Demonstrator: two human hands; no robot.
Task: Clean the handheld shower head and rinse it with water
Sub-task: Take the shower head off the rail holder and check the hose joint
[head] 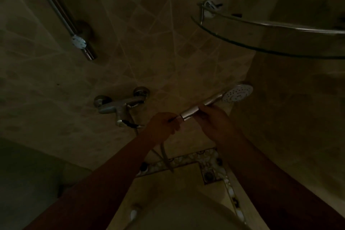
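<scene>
Shower head (237,93): held up before the tiled wall (168,33), just right of the mixer tap (121,107); round pale face with rows of small nozzle holes, turned toward the camera.
Handle (201,107): smooth metallic tube, brushed or chrome finish, tapering to the hose end at lower left.
Right hand (214,117): wrapped round the middle of the handle, gripping it.
Left hand (164,123): fingers curled at the hose end of the handle, pinching what looks like a thin dark item there; too dim to identify.
Hose (166,157): hangs down below the left hand, flexible, pale grey.
Step in hand: judged to be early cleaning or inspection at the handle joint; no water seen running, no cloth or foam discernible.
Next move: likely calls for a steady right-hand hold while the left works the joint or moves to the nozzle face; rinsing would then need a hand on the tap lever.
Surroundings: glossy marbled tiles with diagonal grout lines; metal slide rail (56,5) upper left; curved glass corner shelf (261,46) with chrome rail upper right; floor drain (208,175) below.
Lighting: very dim, fine detail unreliable.
</scene>
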